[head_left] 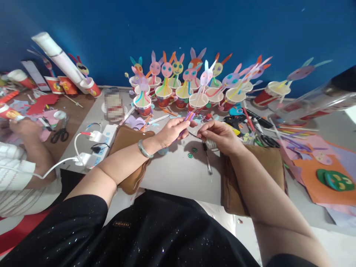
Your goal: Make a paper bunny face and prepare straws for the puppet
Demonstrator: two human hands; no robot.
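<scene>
My left hand [171,134] is closed around narrow purple and orange paper pieces [189,116], which stick up above its fingers. Close by on the right, my right hand [219,136] has thumb and fingers pinched together; whatever may be between the tips is too small to make out. A thin dark line shows between the hands. Below the right hand, a pen [207,159] with a clear barrel lies on the table [178,174]. Two small green paper rounds [191,152] lie left of the pen. Behind the hands stand several paper cups [198,102] with paper rabbit heads [167,69].
Brown cushions [129,148] lie beneath my forearms. A power strip [102,142] with plugs is at left, near a co-worker's hand [23,129] and black scissors [59,135]. Coloured paper sheets [314,178] and a clear bottle [314,102] are at right. A blue wall [178,26] bounds the back.
</scene>
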